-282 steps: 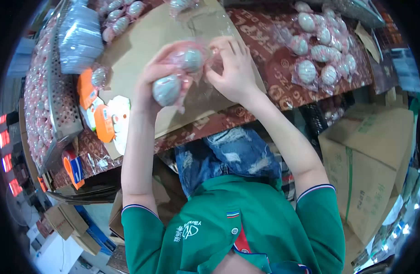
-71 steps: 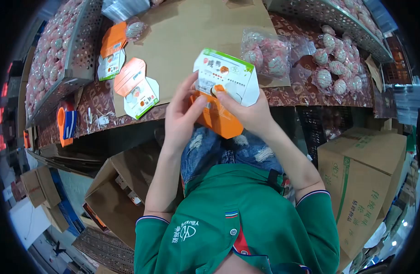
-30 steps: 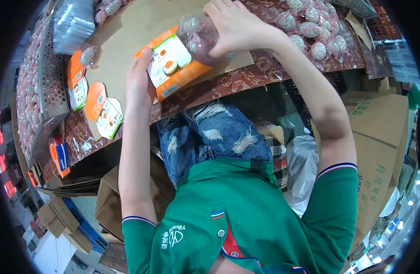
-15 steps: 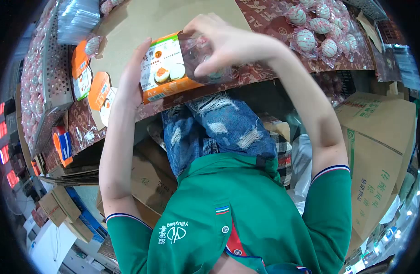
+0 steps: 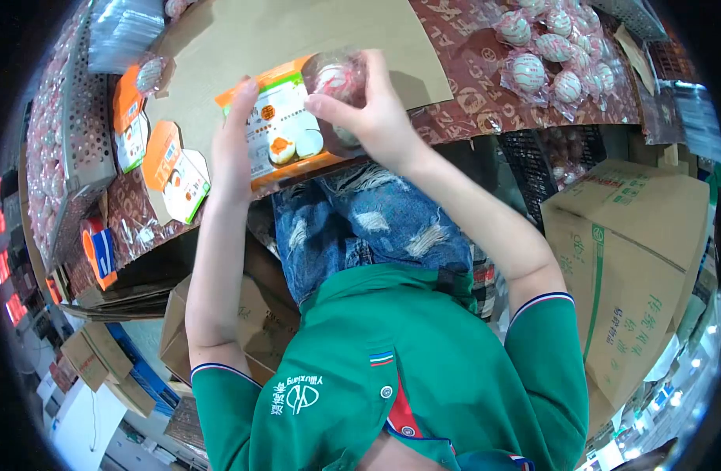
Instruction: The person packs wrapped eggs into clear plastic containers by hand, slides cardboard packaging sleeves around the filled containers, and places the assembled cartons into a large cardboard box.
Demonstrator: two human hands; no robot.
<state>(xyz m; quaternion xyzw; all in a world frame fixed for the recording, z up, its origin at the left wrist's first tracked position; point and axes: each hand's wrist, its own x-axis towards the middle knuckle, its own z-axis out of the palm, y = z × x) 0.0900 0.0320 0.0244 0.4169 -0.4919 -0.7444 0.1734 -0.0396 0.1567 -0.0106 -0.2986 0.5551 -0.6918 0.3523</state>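
An orange and white printed carton sleeve point(image 5: 286, 129) is around one end of a clear plastic pack of wrapped eggs point(image 5: 335, 82). The eggs show at the sleeve's right side. My left hand point(image 5: 236, 145) grips the sleeve's left end, thumb along its edge. At the other end my right hand point(image 5: 372, 114) is closed round the clear pack, its thumb on the sleeve's right edge. The pack is held over the table's front edge, above the brown cardboard sheet point(image 5: 298, 27). Flat printed sleeves point(image 5: 176, 169) lie left of it.
Loose wrapped eggs point(image 5: 553, 47) lie at the right of the patterned table. A perforated metal crate point(image 5: 94, 133) full of eggs stands left, beside stacked clear trays point(image 5: 125, 31). An orange and blue tape dispenser point(image 5: 100, 253) sits at the front left. Cardboard cartons point(image 5: 631, 275) stand below right.
Flat printed packaging was in both hands earlier; now it is a sleeve around the egg pack. Most recently, my right hand has shifted its grip on the pack's right end.
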